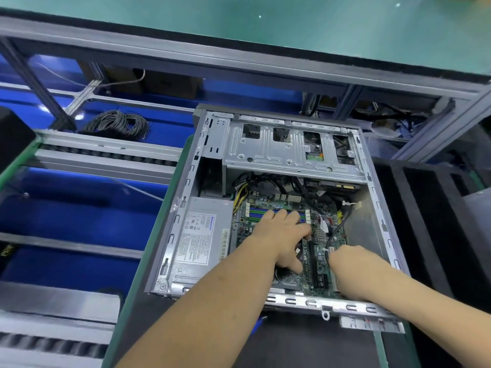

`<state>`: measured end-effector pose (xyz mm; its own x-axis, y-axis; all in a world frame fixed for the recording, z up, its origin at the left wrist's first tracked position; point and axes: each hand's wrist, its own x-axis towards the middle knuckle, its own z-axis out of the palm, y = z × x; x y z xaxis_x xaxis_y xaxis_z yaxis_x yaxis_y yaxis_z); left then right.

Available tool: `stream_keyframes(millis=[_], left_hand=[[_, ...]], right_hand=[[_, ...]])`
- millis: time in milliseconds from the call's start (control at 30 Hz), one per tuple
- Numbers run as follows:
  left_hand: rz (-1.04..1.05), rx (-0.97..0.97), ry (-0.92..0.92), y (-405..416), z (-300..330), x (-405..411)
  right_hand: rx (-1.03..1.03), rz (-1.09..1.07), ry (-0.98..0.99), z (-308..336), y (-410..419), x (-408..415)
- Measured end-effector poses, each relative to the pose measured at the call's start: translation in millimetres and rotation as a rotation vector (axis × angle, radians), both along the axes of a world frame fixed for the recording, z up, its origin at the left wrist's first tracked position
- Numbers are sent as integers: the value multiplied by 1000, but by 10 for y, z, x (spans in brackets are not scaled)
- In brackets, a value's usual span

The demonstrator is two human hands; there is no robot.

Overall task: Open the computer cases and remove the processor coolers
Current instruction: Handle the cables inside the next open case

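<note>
Computer case [377, 197] lying on its side at the centre of the view, side panel already off, so the opening step appears done for this unit. Left hand [281, 235] reaches in over the motherboard [322, 261], fingers spread and curved down around something beneath the palm at about 6 o'clock within the case; presumably the processor cooler, though the hand hides it, so whether it is gripped or freed cannot be told. Right hand [348, 264] at 5 o'clock, fingers bent near a black cable [335, 231]; its grasp cannot be told either. Removal of the cooler is judged still to come. Contents of the case: power supply [202, 237] at 8 o'clock, drive cage [279, 147] at 12 o'clock, loose wiring between them
</note>
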<state>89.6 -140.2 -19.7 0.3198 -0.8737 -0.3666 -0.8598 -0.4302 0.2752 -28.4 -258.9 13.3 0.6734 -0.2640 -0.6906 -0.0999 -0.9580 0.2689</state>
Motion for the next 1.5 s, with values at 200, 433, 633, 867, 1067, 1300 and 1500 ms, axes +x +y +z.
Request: stream_keyframes(millis=[200,433,633,867,1067,1300,1500], left_hand=[[4,0,4,-4,7,0],[-1,14,-12,-13,14,-2],[-7,18,-12,-15,8,0],[-8,19,-14,-12,17,-8],[3,22,-8,-15,15,-18],[-6,46,-34,-30,-16,6],[226,-366,282,-13,41,5]], right_hand=[[-38,-46,-161,-30,-24,28],[-108,665,-162,-36,-61,57],[-208,830,49,2,-84,43],[-200,849,250,35,-123,-19],[-58,794,227,190,-61,4],[16,774,-242,749,-490,90],[181,449,-1047,231,-89,187]])
